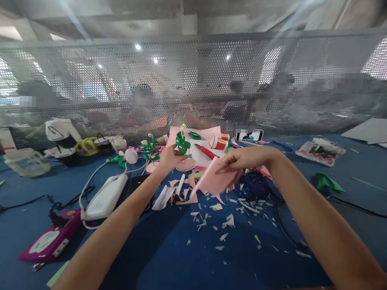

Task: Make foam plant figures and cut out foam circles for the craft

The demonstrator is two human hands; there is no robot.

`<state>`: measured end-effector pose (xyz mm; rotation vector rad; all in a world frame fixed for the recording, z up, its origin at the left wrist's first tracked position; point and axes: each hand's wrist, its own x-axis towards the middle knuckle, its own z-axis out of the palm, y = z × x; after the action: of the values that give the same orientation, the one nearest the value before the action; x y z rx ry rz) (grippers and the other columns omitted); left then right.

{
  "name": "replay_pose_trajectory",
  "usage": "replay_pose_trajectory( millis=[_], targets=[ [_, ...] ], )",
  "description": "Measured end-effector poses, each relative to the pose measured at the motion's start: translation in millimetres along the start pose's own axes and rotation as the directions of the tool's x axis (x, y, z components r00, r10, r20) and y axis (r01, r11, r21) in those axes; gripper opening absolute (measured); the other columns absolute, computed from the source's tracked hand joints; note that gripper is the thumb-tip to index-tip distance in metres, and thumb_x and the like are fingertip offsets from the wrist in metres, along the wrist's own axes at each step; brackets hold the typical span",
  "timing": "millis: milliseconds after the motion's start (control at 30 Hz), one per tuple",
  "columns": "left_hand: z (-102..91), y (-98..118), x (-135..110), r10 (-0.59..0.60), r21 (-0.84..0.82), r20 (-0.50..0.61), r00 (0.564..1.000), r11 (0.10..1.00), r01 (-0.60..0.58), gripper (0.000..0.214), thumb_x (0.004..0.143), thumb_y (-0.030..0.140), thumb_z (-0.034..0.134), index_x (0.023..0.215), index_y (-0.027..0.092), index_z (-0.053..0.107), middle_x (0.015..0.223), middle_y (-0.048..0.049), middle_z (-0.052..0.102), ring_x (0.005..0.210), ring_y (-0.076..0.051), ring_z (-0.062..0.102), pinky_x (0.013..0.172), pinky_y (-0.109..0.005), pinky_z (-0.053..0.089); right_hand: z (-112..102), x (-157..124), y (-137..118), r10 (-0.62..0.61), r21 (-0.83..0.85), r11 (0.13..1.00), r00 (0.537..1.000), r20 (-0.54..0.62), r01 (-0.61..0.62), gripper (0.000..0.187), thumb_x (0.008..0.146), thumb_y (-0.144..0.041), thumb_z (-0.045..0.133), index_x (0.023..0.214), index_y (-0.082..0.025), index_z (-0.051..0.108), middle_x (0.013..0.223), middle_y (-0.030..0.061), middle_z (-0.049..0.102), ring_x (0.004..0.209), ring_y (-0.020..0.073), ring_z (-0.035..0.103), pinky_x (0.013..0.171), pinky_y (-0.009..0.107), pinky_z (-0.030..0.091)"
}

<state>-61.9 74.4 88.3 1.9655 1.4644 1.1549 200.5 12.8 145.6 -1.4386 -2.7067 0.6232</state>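
A green curled-paper plant (182,143) with a pale tip stands upright on a round pink paper base (185,163). The fingers of my left hand (169,158) close on its lower part from the left. My right hand (235,162) grips a folded-looking piece of pink paper (212,178) by its upper right edge, holding it tilted above the table. Beyond the hands lie a red cutter knife (206,152) and a red-and-white tub (219,143) on larger pink sheets. More green curled-paper plants (151,149) stand left of my left hand.
White paper scraps (229,221) litter the blue table (177,254). On the left are a white power bank (106,198) with a cable, a purple power strip (52,237) and a clear plastic container (27,162). A propped phone (249,135) stands before the perforated metal screen (195,86).
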Motion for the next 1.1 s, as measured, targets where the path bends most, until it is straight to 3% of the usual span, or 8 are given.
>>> replay_pose_trajectory(
  millis=[200,267,400,567,833,933,1000,1100],
  targets=[
    [-0.7,2,0,0.007,0.058,-0.014,1.0,0.998,-0.006,0.037,0.063,0.017,0.071,0.1,0.014,0.067,0.076,-0.0063,0.075,0.078,-0.025,0.071,0.07,-0.03,0.05,6,4,-26,0.158,-0.178,0.965,0.967,-0.2,-0.194,0.022,0.086,-0.02,0.046,0.068,-0.013,0.058,0.069,0.0084,0.055,0.064,0.0165,0.05,0.06,0.03,0.036],
    [-1.2,1,0,0.011,0.052,-0.013,1.0,0.999,-0.01,0.037,0.063,0.017,0.072,0.1,0.014,0.066,0.076,-0.0059,0.075,0.077,-0.024,0.071,0.069,-0.029,0.051,7,-4,-46,0.002,-0.145,0.989,0.998,-0.067,-0.012,0.023,0.088,-0.029,0.047,0.069,-0.017,0.053,0.071,0.0029,0.054,0.064,0.0129,0.048,0.06,0.026,0.036],
    [-1.2,-4,0,0.01,0.024,-0.013,1.0,1.0,-0.01,0.034,0.064,0.016,0.072,0.097,0.014,0.067,0.077,-0.0064,0.075,0.075,-0.023,0.071,0.069,-0.03,0.052,4,-20,-66,-0.366,0.141,0.931,0.876,0.314,0.338,0.035,0.091,-0.045,0.042,0.068,-0.019,0.046,0.07,-0.0018,0.048,0.062,0.01,0.043,0.06,0.023,0.036],
    [6.9,-10,0,0.018,-0.054,-0.006,1.0,0.998,-0.018,0.038,0.061,0.014,0.073,0.099,0.015,0.067,0.069,-0.0037,0.073,0.07,-0.022,0.069,0.062,-0.027,0.052,4,-18,-43,0.194,-0.174,0.966,0.981,-0.009,-0.193,0.028,0.089,-0.019,0.036,0.062,-0.019,0.041,0.058,0.0006,0.041,0.051,0.0113,0.04,0.051,0.027,0.028],
    [31.3,-41,1,0.06,-0.23,0.056,0.997,0.972,-0.046,0.046,0.064,0.026,0.076,0.106,0.012,0.063,0.08,-0.0069,0.075,0.07,-0.02,0.07,0.06,-0.027,0.054,-2,-37,-59,-0.19,0.036,0.981,0.905,0.381,0.191,0.036,0.089,-0.045,0.042,0.064,-0.019,0.039,0.065,-0.0022,0.04,0.058,0.0105,0.038,0.057,0.025,0.035],
    [33.2,-43,1,0.076,-0.244,0.047,0.996,0.968,-0.063,0.049,0.062,0.028,0.077,0.107,0.012,0.062,0.085,-0.0082,0.075,0.075,-0.021,0.07,0.064,-0.027,0.054,-6,-41,-43,0.109,-0.016,0.994,0.979,0.175,-0.108,0.032,0.089,-0.044,0.04,0.069,-0.019,0.044,0.069,0.0013,0.049,0.056,0.0121,0.046,0.053,0.025,0.037],
    [32.1,-40,0,0.086,-0.241,0.042,0.995,0.968,-0.073,0.05,0.063,0.028,0.076,0.108,0.012,0.062,0.087,-0.009,0.075,0.077,-0.02,0.069,0.065,-0.027,0.054,-9,-43,-29,0.336,-0.009,0.942,0.939,0.07,-0.336,0.031,0.09,-0.041,0.038,0.069,-0.019,0.045,0.067,0.0033,0.053,0.052,0.0131,0.05,0.049,0.026,0.038],
    [27.8,-28,-3,0.098,-0.221,0.062,0.993,0.972,-0.082,0.049,0.062,0.027,0.076,0.107,0.012,0.063,0.084,-0.0086,0.075,0.074,-0.021,0.069,0.062,-0.027,0.052,-15,-51,-19,0.324,-0.028,0.946,0.945,0.04,-0.323,0.038,0.09,-0.045,0.037,0.065,-0.019,0.049,0.062,0.0045,0.056,0.05,0.0144,0.053,0.048,0.027,0.04]
  ],
)
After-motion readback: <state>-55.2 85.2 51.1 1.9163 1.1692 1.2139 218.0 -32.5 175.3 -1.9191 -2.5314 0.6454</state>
